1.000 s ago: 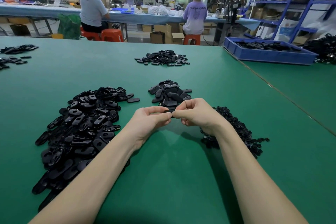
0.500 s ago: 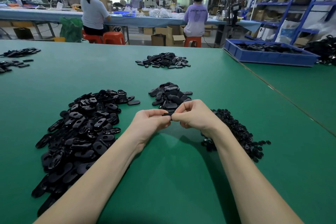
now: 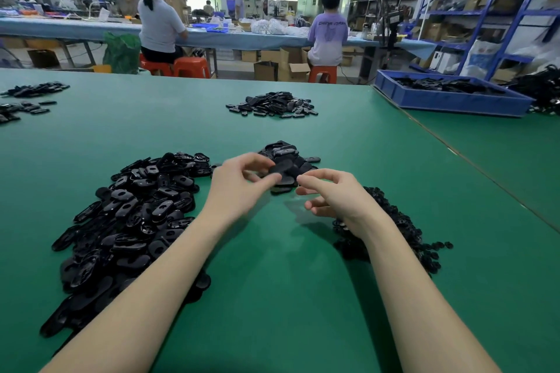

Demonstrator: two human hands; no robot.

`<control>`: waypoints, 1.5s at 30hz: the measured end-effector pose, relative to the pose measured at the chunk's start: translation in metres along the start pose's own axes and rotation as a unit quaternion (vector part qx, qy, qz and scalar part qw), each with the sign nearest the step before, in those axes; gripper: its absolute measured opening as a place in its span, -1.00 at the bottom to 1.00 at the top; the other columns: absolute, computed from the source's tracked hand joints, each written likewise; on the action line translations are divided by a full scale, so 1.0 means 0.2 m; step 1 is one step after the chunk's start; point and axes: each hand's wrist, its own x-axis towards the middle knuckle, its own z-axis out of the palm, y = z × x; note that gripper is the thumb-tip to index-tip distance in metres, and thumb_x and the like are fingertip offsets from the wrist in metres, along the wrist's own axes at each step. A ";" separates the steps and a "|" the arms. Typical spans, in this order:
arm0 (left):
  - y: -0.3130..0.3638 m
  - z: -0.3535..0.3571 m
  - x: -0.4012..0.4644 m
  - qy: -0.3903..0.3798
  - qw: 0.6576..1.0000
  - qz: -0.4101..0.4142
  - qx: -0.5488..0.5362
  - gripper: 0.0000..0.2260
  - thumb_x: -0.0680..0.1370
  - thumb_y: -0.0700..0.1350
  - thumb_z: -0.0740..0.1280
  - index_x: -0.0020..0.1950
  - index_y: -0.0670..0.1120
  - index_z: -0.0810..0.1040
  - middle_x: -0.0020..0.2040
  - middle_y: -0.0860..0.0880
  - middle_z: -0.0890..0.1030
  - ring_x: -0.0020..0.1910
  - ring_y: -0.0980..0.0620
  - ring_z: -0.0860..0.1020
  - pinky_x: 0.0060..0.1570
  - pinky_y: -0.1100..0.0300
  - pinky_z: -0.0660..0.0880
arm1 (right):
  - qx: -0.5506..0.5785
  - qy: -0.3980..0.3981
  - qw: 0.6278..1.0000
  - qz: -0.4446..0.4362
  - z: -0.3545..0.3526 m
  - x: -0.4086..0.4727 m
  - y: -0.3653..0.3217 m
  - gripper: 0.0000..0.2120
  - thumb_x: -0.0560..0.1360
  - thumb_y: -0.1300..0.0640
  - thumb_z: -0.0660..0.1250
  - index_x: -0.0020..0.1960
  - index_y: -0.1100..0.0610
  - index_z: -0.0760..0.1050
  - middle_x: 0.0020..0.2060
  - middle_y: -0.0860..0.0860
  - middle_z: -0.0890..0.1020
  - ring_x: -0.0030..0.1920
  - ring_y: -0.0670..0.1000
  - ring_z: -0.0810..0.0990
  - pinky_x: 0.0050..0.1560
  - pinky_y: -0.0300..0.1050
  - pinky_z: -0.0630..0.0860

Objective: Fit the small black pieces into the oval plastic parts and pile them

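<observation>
Stock of unfitted glossy black oval plastic parts (image 3: 130, 215) lies at nine o'clock of my hands on the green table (image 3: 272, 297). My left hand (image 3: 239, 182) pinches one black oval part (image 3: 281, 167) over the finished pile (image 3: 288, 157) at twelve, so I'd set it flat on top. My right hand (image 3: 330, 194) hangs loose and empty beside the heap of small black pieces (image 3: 391, 227) at three.
</observation>
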 end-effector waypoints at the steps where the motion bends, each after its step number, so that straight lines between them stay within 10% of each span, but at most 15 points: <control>1: 0.00 0.02 0.06 0.019 1.000 -0.009 0.004 -0.86 0.42 0.03 0.57 -0.08 0.07 0.69 -0.17 0.17 0.68 -0.35 0.31 0.54 -0.27 0.55 0.37 | -0.009 0.009 1.000 0.003 0.00 0.01 0.01 -0.86 0.53 0.08 0.50 0.02 0.11 0.64 -0.20 0.02 0.76 -0.45 -0.05 0.58 -0.39 -0.25 0.56; 8: -0.03 0.20 0.47 0.024 0.991 -0.130 0.016 -0.88 0.41 0.08 0.53 -0.14 0.07 0.69 -0.15 0.09 0.67 0.01 0.04 0.64 0.13 0.09 0.58 | -0.087 -0.034 0.995 0.015 0.02 0.00 0.05 -0.88 0.56 0.04 0.44 0.01 0.09 0.65 -0.17 -0.05 0.76 -0.42 -0.08 0.58 -0.38 -0.31 0.50; 14: -0.05 0.26 0.54 -0.014 0.985 -0.167 0.029 -0.84 0.42 0.11 0.53 -0.20 0.08 0.63 0.06 0.00 0.68 0.07 0.00 0.61 0.15 0.11 0.57 | -0.091 -0.035 0.995 0.010 0.03 0.00 0.05 -0.87 0.56 0.05 0.44 0.02 0.11 0.66 -0.19 -0.05 0.75 -0.43 -0.09 0.57 -0.37 -0.32 0.50; 33: -0.09 -0.10 0.06 -0.033 0.985 -0.124 -0.112 -0.94 0.54 -0.03 0.44 -0.13 0.05 0.65 -0.27 0.07 0.58 -0.33 0.14 0.48 -0.31 0.27 0.41 | -0.237 -0.022 0.970 -0.051 0.14 0.01 0.06 -0.94 0.54 0.09 0.42 -0.07 0.04 0.66 -0.23 -0.07 0.75 -0.41 -0.11 0.59 -0.27 -0.24 0.53; 45: -0.09 -0.46 0.07 -0.226 0.953 -0.081 0.183 -0.93 0.55 0.01 0.37 -0.09 0.07 0.63 -0.24 0.13 0.69 -0.41 0.18 0.54 -0.38 0.32 0.40 | -0.339 -0.059 0.909 -0.236 0.45 -0.04 0.16 -0.91 0.49 -0.01 0.45 -0.18 -0.07 0.60 -0.37 -0.15 0.66 -0.40 -0.18 0.49 -0.11 -0.09 0.58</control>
